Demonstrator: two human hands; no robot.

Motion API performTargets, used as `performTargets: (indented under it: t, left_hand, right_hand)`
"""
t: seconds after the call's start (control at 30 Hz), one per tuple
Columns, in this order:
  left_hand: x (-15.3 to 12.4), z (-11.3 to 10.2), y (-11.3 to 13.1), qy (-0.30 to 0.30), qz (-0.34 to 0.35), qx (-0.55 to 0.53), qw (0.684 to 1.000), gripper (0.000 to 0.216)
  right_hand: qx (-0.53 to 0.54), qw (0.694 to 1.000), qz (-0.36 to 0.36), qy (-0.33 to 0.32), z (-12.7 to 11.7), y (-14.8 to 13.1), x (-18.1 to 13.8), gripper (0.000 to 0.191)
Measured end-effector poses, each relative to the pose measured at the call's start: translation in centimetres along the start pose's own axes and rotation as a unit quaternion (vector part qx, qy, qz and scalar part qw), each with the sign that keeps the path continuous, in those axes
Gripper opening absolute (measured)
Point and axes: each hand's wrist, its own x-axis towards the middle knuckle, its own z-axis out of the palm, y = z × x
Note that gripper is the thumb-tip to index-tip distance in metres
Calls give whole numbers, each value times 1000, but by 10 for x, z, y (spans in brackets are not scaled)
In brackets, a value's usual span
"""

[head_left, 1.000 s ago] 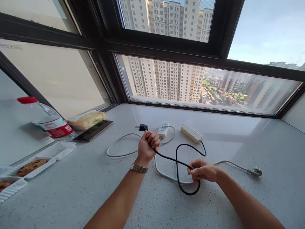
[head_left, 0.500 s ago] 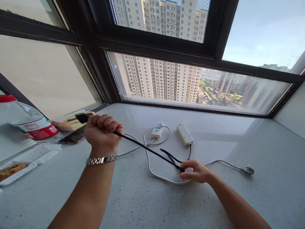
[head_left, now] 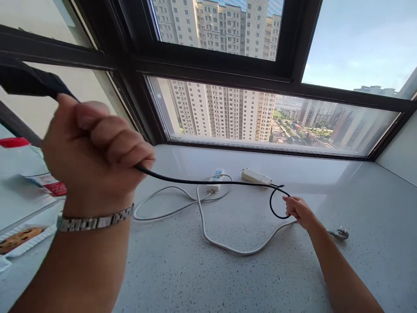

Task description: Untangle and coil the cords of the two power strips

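Note:
A black cable [head_left: 195,181] stretches between my two hands above the pale speckled surface. My left hand [head_left: 97,143], raised at the left with a metal watch band on the wrist, is closed in a fist around it. A broad black piece [head_left: 29,80] sticks out past that thumb; I cannot make out its kind. Farther right, my right hand [head_left: 299,211] pinches the cable, with a loop hanging beside the fingers. The cable leads toward a cream-coloured oblong box [head_left: 256,176] lying near the window. Behind the cable, partly covered by it, is a white power strip [head_left: 216,176].
The power strip's white cord [head_left: 202,221] curls over the speckled surface [head_left: 195,278]. Its plug [head_left: 340,234] lies at the right, past my forearm. At left stand a red-capped bottle [head_left: 19,161] and a white tray [head_left: 39,241] with a cookie [head_left: 22,239]. Dark-framed windows [head_left: 215,67] border the back.
My left hand has risen toward the left and nearer the camera, pulling the cable along. My right hand has moved right and away from me. The cream box has turned.

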Motion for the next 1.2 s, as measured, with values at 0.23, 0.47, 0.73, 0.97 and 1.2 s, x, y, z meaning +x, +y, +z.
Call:
performTargets:
  t: [0.23,0.47,0.73,0.97,1.2]
  left_hand:
    - [-37,5,-139,-20,-248,257,934,36]
    - [-52,28,-220,-26,-288,138,947,55]
    - [-29,29,-159,-30,-154,187,970,56]
    - [-67,6,-182,-143,-244,347,894,67]
    - [-61,21,-182,-119,-264,316,904,54]
  right_hand:
    - [231,966,-60,101,17,-28,-16,21]
    - [-235,919,-317,-4,73,-2,-44,23]
    - [-343,887,-282,-125,80,10,-36,36]
    - [-461,871,-128,-113,95,5,-40,43]
    - [-559,815,-106,-106,95,2,-42,35]
